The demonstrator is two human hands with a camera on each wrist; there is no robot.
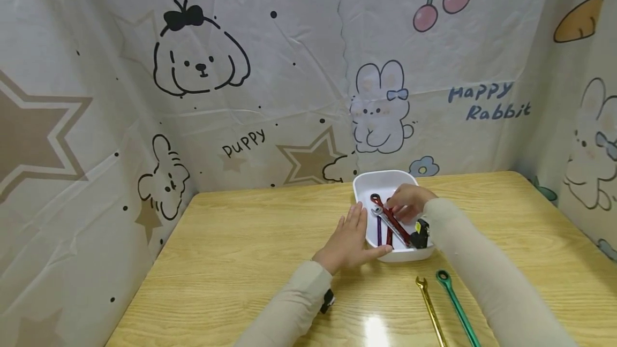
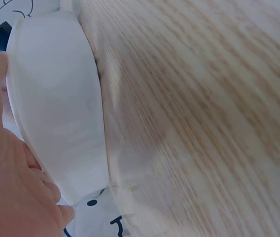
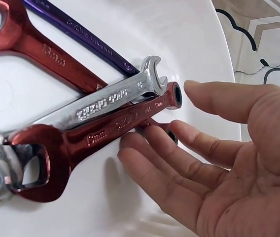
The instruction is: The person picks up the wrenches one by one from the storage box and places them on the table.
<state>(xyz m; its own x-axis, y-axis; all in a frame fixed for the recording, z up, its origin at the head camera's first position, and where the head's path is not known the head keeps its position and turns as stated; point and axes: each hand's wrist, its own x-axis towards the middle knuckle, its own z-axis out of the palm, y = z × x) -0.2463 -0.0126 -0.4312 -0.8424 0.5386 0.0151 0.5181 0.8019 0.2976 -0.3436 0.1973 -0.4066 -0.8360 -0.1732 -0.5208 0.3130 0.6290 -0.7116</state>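
Note:
A white plastic tray (image 1: 405,255) holds several wrenches. My left hand (image 1: 344,245) lies against the tray's left side, fingers extended along the rim and thumb along the near edge; the left wrist view shows it on the tray wall (image 2: 56,98). Inside the tray, my right hand (image 3: 219,163) has loosely bent, spread fingers beside a red wrench (image 3: 125,121), its fingertips by the ring end. That wrench lies alongside a silver wrench (image 3: 100,103). Beneath them are another red wrench (image 3: 53,61) and a purple wrench (image 3: 81,34). Whether the fingertips touch the metal, I cannot tell.
On the wooden table (image 1: 241,261), a gold wrench (image 1: 431,309) and a green wrench (image 1: 458,307) lie in front of the tray, near the right forearm. A printed curtain (image 1: 289,68) hangs behind the table and at both sides.

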